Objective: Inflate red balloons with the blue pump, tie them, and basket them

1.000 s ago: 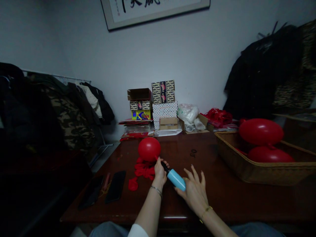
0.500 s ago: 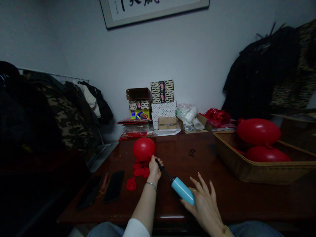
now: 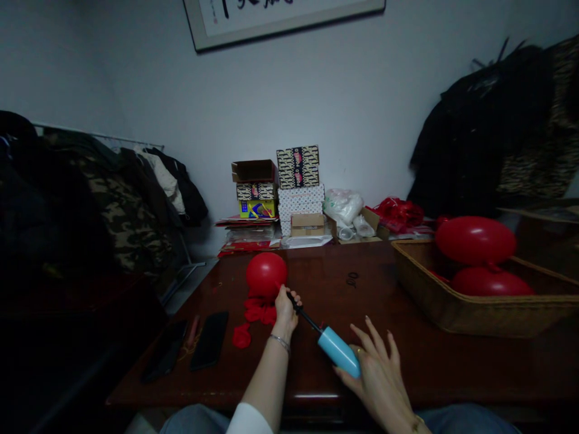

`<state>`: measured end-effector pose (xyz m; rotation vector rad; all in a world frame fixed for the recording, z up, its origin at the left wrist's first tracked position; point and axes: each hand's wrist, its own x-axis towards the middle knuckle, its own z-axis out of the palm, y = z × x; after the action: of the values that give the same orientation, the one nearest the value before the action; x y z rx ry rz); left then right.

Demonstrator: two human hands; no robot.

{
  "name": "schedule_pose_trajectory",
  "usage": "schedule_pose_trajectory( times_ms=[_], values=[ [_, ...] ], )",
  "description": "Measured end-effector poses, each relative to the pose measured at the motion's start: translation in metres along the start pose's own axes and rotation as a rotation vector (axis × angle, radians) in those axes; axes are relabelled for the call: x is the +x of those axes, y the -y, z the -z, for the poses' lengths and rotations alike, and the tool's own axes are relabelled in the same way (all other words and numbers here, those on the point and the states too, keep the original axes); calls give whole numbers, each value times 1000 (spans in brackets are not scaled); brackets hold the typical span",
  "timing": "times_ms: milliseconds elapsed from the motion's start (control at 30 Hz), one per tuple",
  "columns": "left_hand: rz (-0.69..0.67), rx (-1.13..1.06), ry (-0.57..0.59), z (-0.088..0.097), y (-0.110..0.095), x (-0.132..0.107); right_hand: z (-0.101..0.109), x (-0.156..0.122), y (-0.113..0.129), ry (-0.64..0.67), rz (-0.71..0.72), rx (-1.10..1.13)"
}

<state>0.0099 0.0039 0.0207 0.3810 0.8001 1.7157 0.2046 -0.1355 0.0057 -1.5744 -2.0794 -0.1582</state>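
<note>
A partly inflated, round red balloon [image 3: 266,275] sits at the far end of my left hand [image 3: 286,307]. That hand is closed around the balloon's neck and the black front end of a hand balloon pump; the exact joint is hidden by my fingers. A thin black rod links this end to the pump's light blue body [image 3: 339,351]. My right hand [image 3: 379,372] has the rear of the blue body between thumb and palm, with several fingers stretched away from it. Flat, uninflated red balloons [image 3: 242,336] lie left of my left wrist.
On the brown table [image 3: 434,374], two phones [image 3: 209,340] lie at left and a small dark loop [image 3: 352,278] beyond the pump. A wicker basket [image 3: 456,314] at right holds inflated red balloons [image 3: 476,240]. Stacked boxes [image 3: 298,167] and plastic bags [image 3: 344,206] line the back.
The balloon, both hands and the pump have shifted slightly to the right. Both hands keep their hold, and the balloon looks about the same size.
</note>
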Motion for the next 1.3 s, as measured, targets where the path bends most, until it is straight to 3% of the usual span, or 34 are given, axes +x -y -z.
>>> schedule_pose_trajectory(
  times_ms=[300, 500, 667, 900, 1100, 1300],
  values=[
    [28, 63, -13, -5, 10, -11, -12, 35, 29, -5, -43, 27],
    [12, 69, -14, 1, 10, -5, -10, 26, 25, 17, -54, 41],
    [-30, 66, -5, 6, 0, 6, -5, 4, 6, 24, -22, 25],
    [-30, 76, -27, -1, -13, 11, 1, -15, -10, -1, -1, 31],
    [-30, 56, -10, -2, -9, 9, 3, -6, -1, -10, -14, 29],
    [14, 80, 10, -1, 6, -2, -4, 20, 18, 10, -44, 40]
  ],
)
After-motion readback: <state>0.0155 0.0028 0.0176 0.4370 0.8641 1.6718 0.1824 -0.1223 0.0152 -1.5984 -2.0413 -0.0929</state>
